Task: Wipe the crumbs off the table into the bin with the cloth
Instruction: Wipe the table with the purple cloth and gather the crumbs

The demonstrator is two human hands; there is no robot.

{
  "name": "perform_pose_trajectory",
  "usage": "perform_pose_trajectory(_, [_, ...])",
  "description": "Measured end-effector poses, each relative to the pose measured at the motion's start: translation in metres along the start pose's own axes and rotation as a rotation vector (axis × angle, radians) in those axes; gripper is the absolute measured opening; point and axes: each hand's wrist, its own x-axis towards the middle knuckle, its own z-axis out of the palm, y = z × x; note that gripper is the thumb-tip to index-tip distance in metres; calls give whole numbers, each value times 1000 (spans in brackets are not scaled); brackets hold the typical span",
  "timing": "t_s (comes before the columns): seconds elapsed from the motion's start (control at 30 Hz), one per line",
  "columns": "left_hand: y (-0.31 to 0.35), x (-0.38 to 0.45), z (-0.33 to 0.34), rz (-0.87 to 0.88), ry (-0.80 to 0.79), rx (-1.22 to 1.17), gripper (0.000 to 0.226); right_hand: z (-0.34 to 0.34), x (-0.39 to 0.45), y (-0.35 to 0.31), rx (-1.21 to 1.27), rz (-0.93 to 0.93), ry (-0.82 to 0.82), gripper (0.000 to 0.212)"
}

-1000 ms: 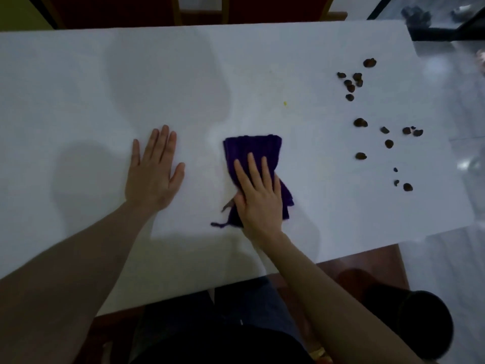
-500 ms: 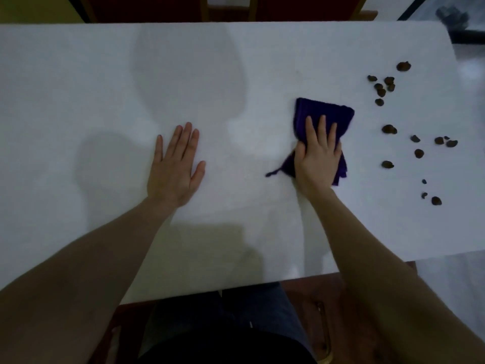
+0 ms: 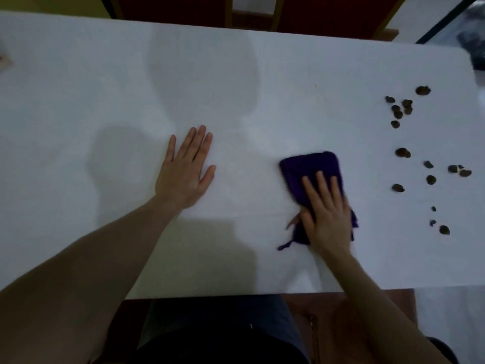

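Observation:
A dark purple cloth [image 3: 309, 168] lies bunched on the white table [image 3: 105, 101], right of centre. My right hand [image 3: 326, 214] presses flat on its near half, with the thumb tucked around the cloth's left edge. Several dark brown crumbs [image 3: 402, 152] are scattered near the table's right end, a hand's width to the right of the cloth and apart from it. My left hand [image 3: 185, 170] rests flat on the table, fingers spread, holding nothing. The bin is mostly hidden; only a dark sliver [image 3: 437, 345] shows at the bottom right behind my forearm.
Red chairs with wooden frames [image 3: 249, 14] stand beyond the far edge. The table's right edge [image 3: 472, 74] lies just past the crumbs, with pale floor [image 3: 451, 311] below. My lap fills the space under the near edge.
My right hand has dragged the cloth back toward me and a little left, away from the crumbs. My left hand has stayed flat in place.

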Motion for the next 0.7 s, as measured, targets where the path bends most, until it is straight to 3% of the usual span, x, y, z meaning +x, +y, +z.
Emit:
perform_pose_trajectory(0.1, [0,0,-1,-2,-6,24,67,-16,52,24,34,229,57,60])
perform_pose_trajectory(0.2, [-1,-2,-1,-5,-6,26,66,-16,114,3,95,293,106,57])
perform_pose_trajectory(0.33, [-1,-3,-1,-1,5,17,66,0,148,-62,74,160,97,58])
perform_pose_trajectory(0.47, [-1,-4,-1,4,-1,43,66,16,96,-101,12,-121,1,56])
perform_pose_trajectory(0.57, [0,-3,-1,6,1,40,66,16,40,-79,38,-246,-65,57])
perform_pose_trajectory(0.7, [-1,-2,-1,6,6,25,66,1,10,-17,10,-143,-58,62])
